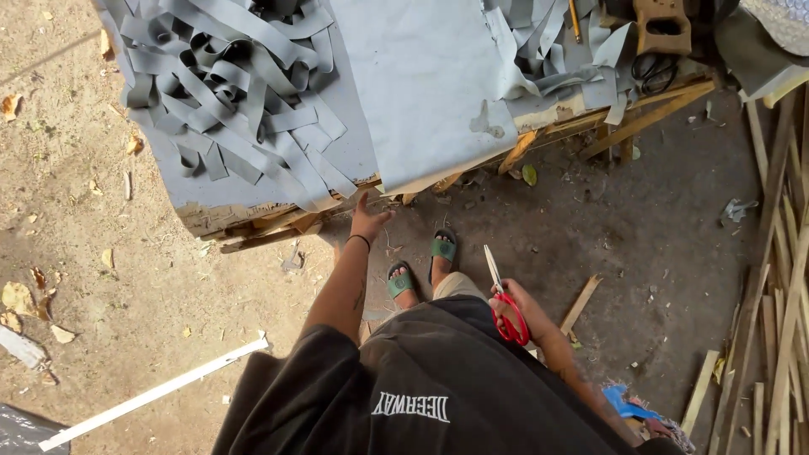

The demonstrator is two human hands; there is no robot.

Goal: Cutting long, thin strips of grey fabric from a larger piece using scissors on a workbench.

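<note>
I look straight down past my black shirt at a low wooden table [253, 221] covered in grey sheet material. My left hand [367, 221] reaches forward with fingers apart, just below the table's front edge, near the large flat grey sheet [421, 84]; it holds nothing. My right hand [514, 307] hangs by my hip and grips red-handled scissors [503, 299], blades pointing forward and closed. A heap of cut grey strips [236, 93] lies on the table's left part, and more strips [548, 50] on its right.
My feet in green sandals [421, 265] stand on bare dirt by the table. Wooden slats [784, 303] lie stacked at the right. A white strip [156, 392] lies on the ground at left. Black scissors [656, 72], a pencil [575, 21] and a wooden handle [664, 25] sit at the table's far right.
</note>
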